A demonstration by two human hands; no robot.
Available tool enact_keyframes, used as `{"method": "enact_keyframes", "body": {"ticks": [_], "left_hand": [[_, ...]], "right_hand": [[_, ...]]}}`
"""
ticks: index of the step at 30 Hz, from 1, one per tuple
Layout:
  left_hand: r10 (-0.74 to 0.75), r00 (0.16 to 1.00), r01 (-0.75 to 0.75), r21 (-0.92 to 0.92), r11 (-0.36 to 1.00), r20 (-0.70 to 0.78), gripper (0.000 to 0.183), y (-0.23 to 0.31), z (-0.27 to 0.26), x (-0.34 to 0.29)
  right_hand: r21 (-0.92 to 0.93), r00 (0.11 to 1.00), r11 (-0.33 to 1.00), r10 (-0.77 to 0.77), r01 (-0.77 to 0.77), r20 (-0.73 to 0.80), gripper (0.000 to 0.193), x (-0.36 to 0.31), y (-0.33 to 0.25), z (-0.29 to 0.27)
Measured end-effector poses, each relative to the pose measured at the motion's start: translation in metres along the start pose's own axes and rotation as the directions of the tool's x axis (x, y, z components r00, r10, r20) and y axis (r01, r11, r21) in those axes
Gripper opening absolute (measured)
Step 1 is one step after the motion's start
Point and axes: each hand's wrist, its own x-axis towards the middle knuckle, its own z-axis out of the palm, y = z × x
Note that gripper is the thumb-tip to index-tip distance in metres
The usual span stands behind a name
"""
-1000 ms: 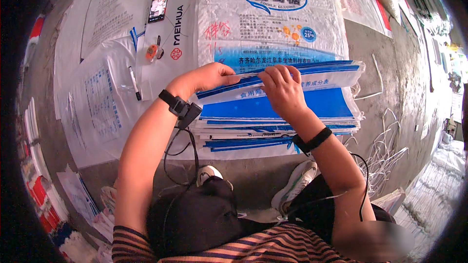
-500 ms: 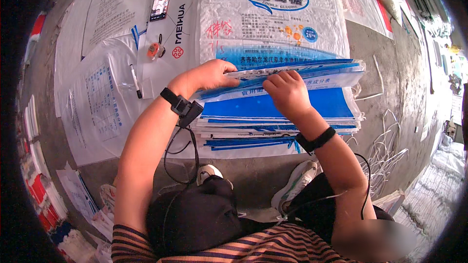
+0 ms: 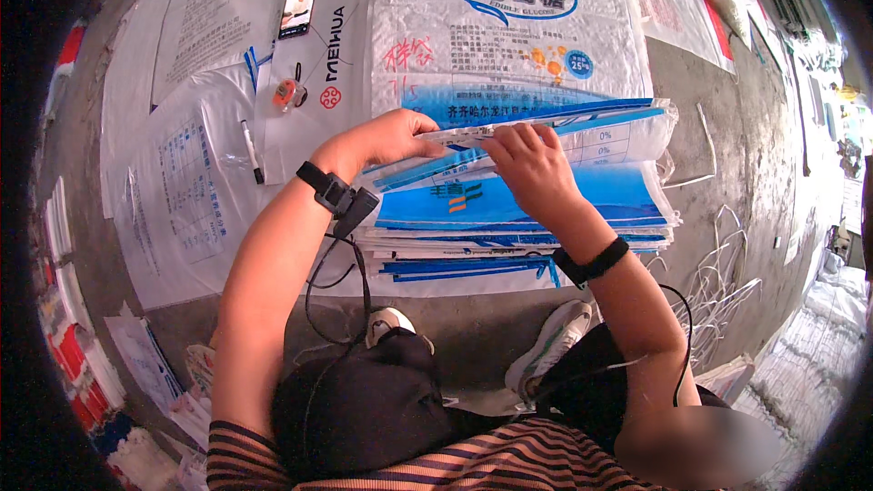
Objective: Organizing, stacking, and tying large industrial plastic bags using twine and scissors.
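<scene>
Fingers of the left hand pinch the left end of several folded bags, printed plastic sheets in white and blue, with the thumb on the opposite face. Those of the right hand bend over the upper edge near the middle; its thumb is hidden, so I cannot tell how firmly it grips.

These folded bags stand tilted up from the far side of a stack of similar blue and white bags, whose folded edges face the person. Beyond them a large printed bag lies flat, with a blue oval emblem near its top and red handwriting at its left.

Left of that bag, a phone with a lit screen rests on white sheeting, and nearer lies a small orange object with a black loop. A white and black marker pen lies closer still, beside a glossy translucent bag.

A black strap with a boxy device circles the left wrist, and a plain black band the right. On the grey floor to the right, thin white strips lie tangled.
</scene>
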Motion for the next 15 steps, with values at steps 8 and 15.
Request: {"method": "enact_keyframes", "body": {"ticks": [8, 15], "left_hand": [[0.019, 0.999, -0.023, -0.098, 0.995, -0.049, 0.028, -0.008, 0.000, 0.000], [-0.004, 0.999, 0.003, -0.016, 1.000, -0.037, 0.027, -0.001, -0.004, -0.002]], "right_hand": [[0.041, 1.000, 0.999, 0.019, -0.018, -0.020, 0.027, 0.000, -0.003, 0.004], [0.285, 0.852, 0.933, 0.042, -0.220, 0.522, 0.010, 0.005, 0.001, -0.031]]}}
